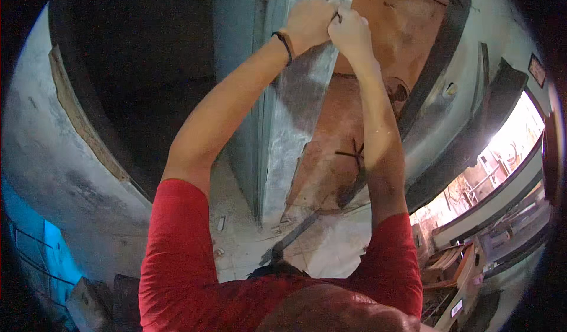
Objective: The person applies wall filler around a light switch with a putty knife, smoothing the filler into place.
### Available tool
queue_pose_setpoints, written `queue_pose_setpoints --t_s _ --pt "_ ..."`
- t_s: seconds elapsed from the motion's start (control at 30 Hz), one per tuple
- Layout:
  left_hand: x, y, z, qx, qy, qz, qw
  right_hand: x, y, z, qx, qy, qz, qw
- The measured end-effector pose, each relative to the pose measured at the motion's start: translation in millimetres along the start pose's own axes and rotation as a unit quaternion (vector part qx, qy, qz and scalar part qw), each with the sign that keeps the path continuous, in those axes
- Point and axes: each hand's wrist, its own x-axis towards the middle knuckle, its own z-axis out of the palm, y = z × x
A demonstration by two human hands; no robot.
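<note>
Both my arms, in red sleeves, stretch up to a grey-white wall edge (295,119) with rough, patchy plaster. My left hand (311,20), with a black band (285,47) round the wrist, is closed against the upper part of this edge. Right beside it my right hand (351,32) is closed too, and the two hands touch or nearly touch. A small dark ring-like thing shows at the fingers between them. Whatever the fingers hold, if anything, is hidden.
Left of the wall edge runs a blue-grey frame (239,84) beside a dark opening (142,54). To the right is an orange-brown surface (390,31) with a dark cross-shaped mark. A bright window (490,166) and stacked wooden pieces (452,267) lie farther right.
</note>
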Motion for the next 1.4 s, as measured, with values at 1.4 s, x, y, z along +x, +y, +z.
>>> queue_pose_setpoints --t_s 1.4 --pt "-16 -12 -1 0.051 0.005 0.037 0.998 -5 -9 22 0.020 0.012 0.028 0.999"
